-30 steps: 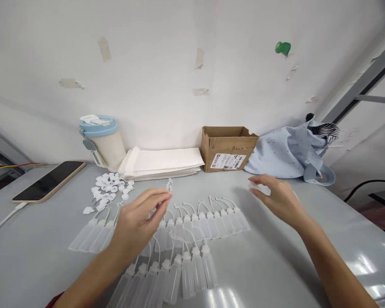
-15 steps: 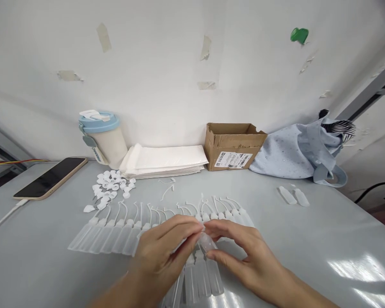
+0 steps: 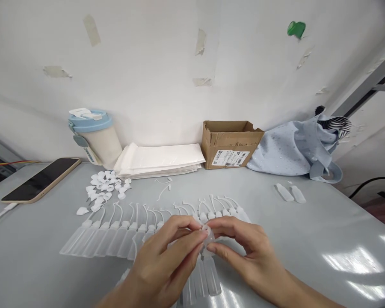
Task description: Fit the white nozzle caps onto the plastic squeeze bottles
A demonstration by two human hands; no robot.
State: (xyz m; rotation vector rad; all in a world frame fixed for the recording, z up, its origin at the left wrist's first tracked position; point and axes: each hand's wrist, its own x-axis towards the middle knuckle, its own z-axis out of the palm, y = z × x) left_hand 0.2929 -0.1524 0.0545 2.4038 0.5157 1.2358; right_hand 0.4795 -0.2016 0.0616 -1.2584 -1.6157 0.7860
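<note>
Right hand (image 3: 244, 252) nearly closed, thumb and fingers pinching a translucent plastic piece (image 3: 211, 235), which sits between both hands' fingertips. Left hand (image 3: 168, 256) has fingers bunched against the piece's end; can't tell if it grips anything. Front bottles (image 3: 209, 278) lie just nearer me than the fingertips, back bottles (image 3: 99, 239) mostly left of the left hand. Risks, my guess: smooth plastic slipping from a fingertip-only pinch; low knuckles knocking bottles askew.
</note>
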